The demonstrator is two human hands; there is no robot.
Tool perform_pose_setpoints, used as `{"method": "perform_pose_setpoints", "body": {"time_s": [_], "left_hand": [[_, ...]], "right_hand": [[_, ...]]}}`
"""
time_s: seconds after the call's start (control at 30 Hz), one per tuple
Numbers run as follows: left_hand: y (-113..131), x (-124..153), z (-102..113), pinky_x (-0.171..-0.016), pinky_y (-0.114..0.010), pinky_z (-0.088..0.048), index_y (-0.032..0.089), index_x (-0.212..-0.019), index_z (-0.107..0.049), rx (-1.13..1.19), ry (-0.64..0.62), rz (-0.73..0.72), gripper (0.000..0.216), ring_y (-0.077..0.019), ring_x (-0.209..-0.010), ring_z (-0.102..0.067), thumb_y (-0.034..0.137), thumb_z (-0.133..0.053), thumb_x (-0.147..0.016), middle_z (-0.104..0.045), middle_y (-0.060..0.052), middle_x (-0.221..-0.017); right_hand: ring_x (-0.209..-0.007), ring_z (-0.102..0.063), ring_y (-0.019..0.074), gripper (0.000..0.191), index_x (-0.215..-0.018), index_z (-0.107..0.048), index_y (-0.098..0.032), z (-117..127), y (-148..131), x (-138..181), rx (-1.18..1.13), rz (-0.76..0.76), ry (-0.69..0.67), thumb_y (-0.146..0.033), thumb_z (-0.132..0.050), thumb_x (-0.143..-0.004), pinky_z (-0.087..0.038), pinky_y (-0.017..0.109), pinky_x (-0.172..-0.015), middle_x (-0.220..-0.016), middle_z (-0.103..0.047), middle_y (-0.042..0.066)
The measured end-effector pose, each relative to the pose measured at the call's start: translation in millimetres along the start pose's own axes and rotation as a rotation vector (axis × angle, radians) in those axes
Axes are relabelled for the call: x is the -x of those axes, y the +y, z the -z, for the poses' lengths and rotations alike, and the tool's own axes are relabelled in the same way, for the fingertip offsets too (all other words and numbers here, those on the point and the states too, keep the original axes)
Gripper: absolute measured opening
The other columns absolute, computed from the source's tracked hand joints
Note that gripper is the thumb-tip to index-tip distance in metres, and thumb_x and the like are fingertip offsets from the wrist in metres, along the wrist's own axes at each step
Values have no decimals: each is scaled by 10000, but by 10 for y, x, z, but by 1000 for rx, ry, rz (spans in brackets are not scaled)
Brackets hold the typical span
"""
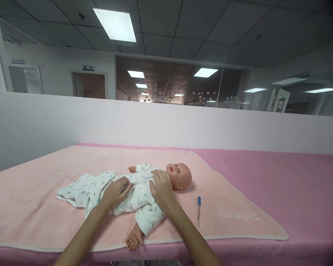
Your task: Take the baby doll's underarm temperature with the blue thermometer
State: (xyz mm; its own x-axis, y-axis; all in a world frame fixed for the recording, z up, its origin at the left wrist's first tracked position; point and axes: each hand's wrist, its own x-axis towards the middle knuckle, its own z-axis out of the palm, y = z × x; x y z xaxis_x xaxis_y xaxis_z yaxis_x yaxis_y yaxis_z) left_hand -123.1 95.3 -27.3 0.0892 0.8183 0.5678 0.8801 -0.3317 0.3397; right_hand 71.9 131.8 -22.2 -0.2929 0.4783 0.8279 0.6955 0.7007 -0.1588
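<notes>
One doll (140, 197) lies supine on a peach blanket (38, 173), long axis crosswise, head (184, 175) rightward beside the nearer right hand (163, 186) on its chest, left hand (116, 191) at its waist; both loosely curved, any grip unclear.

Forearms (83, 234) stretched forward, left hand (116, 190) curled, right hand (163, 186) palm down

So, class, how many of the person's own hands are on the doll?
2. The left hand is over the middle of the doll; the right hand is on its upper chest, beside the head.
</notes>
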Motion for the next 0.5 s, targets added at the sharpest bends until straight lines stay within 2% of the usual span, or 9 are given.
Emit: {"method": "perform_pose_setpoints", "body": {"time_s": [0.07, 0.13, 0.2, 0.27, 0.4, 0.5], "left_hand": [[-6, -21, 50, -622, -269, -391, 205, -633, -500, 55, 36, 39, 352, -176, -664, -545, 427, -303, -822, -579, -21, -699], [-16, -82, 99, -614, -263, -405, 209, -689, -513, 102, 99, 102, 340, -177, -692, -555, 439, -302, -823, -589, -18, -740], [-9, -199, 124, -610, -256, -417, 218, -782, -527, 132, 143, 121, 307, -179, -744, -565, 439, -317, -819, -603, -22, -819], [38, -368, 98, -630, -254, -430, 225, -861, -533, 162, 145, 76, 276, -179, -786, -568, 417, -339, -817, -605, -33, -896], [244, -703, -173, -746, -281, -427, 208, -896, -571, 236, 104, -86, 245, -190, -877, -554, 346, -395, -797, -613, -53, -938], [379, -797, -456, -779, -304, -415, 183, -820, -627, 306, -10, -106, 229, -202, -839, -567, 328, -462, -752, -644, -61, -861]], "right_hand": [[-905, -493, 215, 273, -1039, -498, -195, 208, -21, 101, -7, -79, 41, -194, -436, -772, -360, 351, -797, -954, -580, 73], [-909, -505, 220, 268, -1045, -496, -206, 419, 33, 286, 25, -207, 83, -228, -416, -790, -375, 344, -764, -963, -586, 79], [-853, -524, 226, 226, -985, -517, -210, 587, 166, 542, 132, -353, 117, -272, -418, -792, -382, 344, -709, -910, -604, 82], [-794, -535, 243, 200, -904, -542, -201, 691, 339, 830, 300, -433, 121, -315, -447, -769, -373, 355, -661, -836, -614, 91], [-641, -528, 251, 235, -812, -584, -214, 759, 556, 1291, 639, -446, 8, -407, -512, -700, -315, 341, -544, -703, -595, 94], [-632, -524, 249, 209, -780, -602, -209, 784, 524, 1408, 755, -415, -54, -377, -506, -703, -309, 342, -547, -670, -580, 94]]}}
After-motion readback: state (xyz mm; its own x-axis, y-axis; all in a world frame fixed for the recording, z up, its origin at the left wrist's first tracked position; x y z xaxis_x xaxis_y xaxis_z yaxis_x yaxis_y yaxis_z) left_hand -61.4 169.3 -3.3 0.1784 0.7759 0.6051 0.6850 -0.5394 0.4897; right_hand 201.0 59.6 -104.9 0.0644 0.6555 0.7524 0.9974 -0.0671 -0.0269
